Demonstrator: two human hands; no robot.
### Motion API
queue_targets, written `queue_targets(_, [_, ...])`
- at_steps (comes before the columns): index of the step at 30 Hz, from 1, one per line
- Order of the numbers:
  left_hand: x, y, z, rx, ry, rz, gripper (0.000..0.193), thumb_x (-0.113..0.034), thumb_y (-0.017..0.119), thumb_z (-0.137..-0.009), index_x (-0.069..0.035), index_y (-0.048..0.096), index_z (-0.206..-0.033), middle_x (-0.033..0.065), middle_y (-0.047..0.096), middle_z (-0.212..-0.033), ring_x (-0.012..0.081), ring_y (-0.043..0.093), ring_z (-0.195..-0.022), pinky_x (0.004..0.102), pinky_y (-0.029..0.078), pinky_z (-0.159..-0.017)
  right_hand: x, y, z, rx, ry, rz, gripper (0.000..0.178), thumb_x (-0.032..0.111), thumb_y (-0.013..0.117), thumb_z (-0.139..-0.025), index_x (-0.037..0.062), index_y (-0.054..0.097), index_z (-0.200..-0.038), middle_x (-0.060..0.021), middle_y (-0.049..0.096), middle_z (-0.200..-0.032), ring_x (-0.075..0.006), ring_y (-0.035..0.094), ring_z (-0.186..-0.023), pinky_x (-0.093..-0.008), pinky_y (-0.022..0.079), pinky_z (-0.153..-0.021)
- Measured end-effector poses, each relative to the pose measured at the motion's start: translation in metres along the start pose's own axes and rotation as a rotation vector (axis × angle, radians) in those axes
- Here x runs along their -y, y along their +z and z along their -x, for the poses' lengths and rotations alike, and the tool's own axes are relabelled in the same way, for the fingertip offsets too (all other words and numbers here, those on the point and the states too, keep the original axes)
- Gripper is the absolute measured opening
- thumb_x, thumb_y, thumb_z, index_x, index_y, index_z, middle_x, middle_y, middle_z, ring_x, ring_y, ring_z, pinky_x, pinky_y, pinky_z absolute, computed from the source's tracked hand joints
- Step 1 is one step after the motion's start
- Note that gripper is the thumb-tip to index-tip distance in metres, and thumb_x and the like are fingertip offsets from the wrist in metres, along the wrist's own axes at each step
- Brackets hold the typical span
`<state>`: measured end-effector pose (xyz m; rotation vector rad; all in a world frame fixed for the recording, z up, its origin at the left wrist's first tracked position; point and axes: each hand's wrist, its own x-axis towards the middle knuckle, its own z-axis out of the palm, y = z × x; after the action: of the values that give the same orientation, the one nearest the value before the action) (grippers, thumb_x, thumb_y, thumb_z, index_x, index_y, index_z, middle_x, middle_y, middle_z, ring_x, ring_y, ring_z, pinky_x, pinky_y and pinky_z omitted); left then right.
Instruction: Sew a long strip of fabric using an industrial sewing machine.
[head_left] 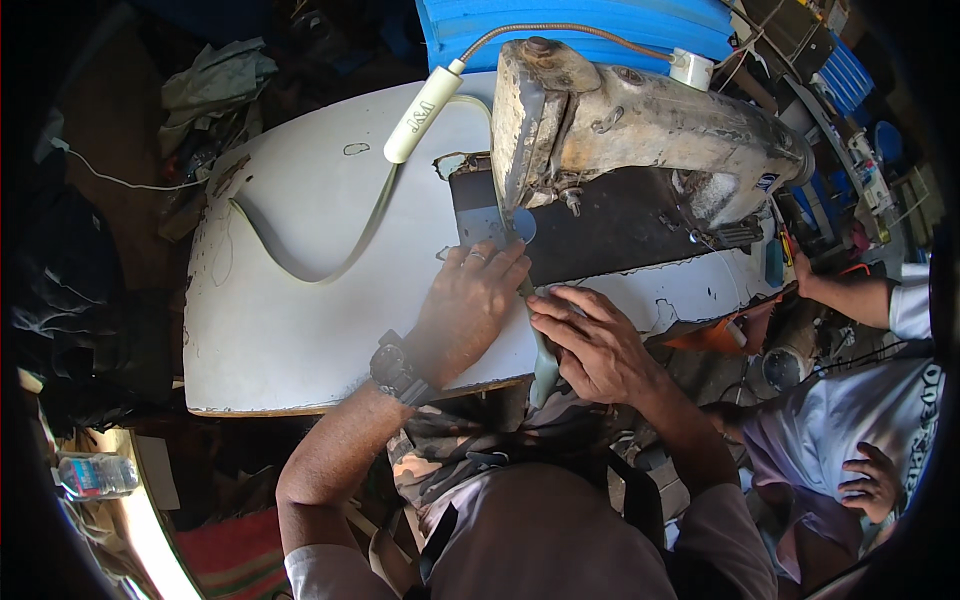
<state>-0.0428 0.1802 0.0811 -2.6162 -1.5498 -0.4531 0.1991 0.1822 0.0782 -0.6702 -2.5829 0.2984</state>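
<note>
A worn, paint-chipped sewing machine stands on a white tabletop. A narrow grey-green fabric strip runs from under its needle toward me and hangs over the table's near edge. My left hand, with a watch and a ring, presses its closed fingers on the strip just in front of the needle. Nearer to me, my right hand pinches the same strip with curled fingers; its thumb is mostly hidden. More narrow strip loops across the table on the left.
A white lamp on a flexible metal neck hangs left of the machine head. Blue sheets are stacked behind. At the right, another person's hand reaches the table's end. A plastic bottle lies at lower left.
</note>
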Motion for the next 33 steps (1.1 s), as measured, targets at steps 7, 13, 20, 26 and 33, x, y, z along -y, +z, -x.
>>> queue_targets(7, [0.005, 0.003, -0.002, -0.007, 0.005, -0.013, 0.046, -0.007, 0.067, -0.095, -0.003, 0.065, -0.141, 0.0101, 0.061, -0.153, 0.0276, 0.057, -0.137, 0.0433, 0.045, -0.115, 0.0, 0.001, -0.004, 0.026, 0.041, 0.002, 0.049, 0.006, 0.064, -0.085, -0.0016, 0.066, -0.134, -0.0148, 0.062, -0.147, -0.0363, 0.054, -0.138, -0.0504, 0.046, -0.116])
queue_targets(13, [-0.006, 0.0, 0.01, -0.018, 0.024, 0.039, 0.045, -0.007, 0.066, -0.096, 0.0, 0.065, -0.141, 0.0133, 0.06, -0.153, 0.0273, 0.054, -0.141, 0.0439, 0.045, -0.116, 0.001, 0.0, -0.004, 0.029, 0.06, -0.001, 0.048, 0.006, 0.063, -0.086, -0.0011, 0.065, -0.133, -0.0151, 0.062, -0.144, -0.0373, 0.053, -0.138, -0.0512, 0.045, -0.116])
queue_targets(20, [-0.007, -0.003, 0.005, 0.036, -0.005, 0.024, 0.046, -0.007, 0.065, -0.096, -0.001, 0.063, -0.142, 0.0129, 0.06, -0.153, 0.0276, 0.053, -0.142, 0.0445, 0.041, -0.12, 0.0, 0.001, -0.006, 0.022, 0.071, -0.019, 0.047, 0.007, 0.064, -0.087, -0.0002, 0.065, -0.133, -0.0156, 0.063, -0.143, -0.0387, 0.053, -0.138, -0.0517, 0.046, -0.116])
queue_targets(26, [-0.01, -0.006, 0.0, 0.044, -0.009, -0.058, 0.044, -0.007, 0.064, -0.097, -0.002, 0.064, -0.141, 0.0123, 0.058, -0.154, 0.0283, 0.054, -0.141, 0.0449, 0.041, -0.121, -0.002, -0.002, -0.009, 0.043, 0.088, -0.004, 0.048, 0.007, 0.064, -0.086, 0.0, 0.065, -0.133, -0.0152, 0.063, -0.144, -0.038, 0.052, -0.138, -0.0517, 0.046, -0.116])
queue_targets(33, [-0.002, -0.001, -0.003, 0.022, 0.007, -0.123, 0.043, -0.01, 0.063, -0.098, -0.002, 0.064, -0.14, 0.0123, 0.059, -0.153, 0.0294, 0.054, -0.14, 0.0452, 0.041, -0.12, -0.007, 0.0, -0.018, 0.067, 0.099, 0.017, 0.049, 0.007, 0.063, -0.086, 0.0004, 0.064, -0.135, -0.0141, 0.062, -0.146, -0.0372, 0.052, -0.137, -0.0514, 0.044, -0.117])
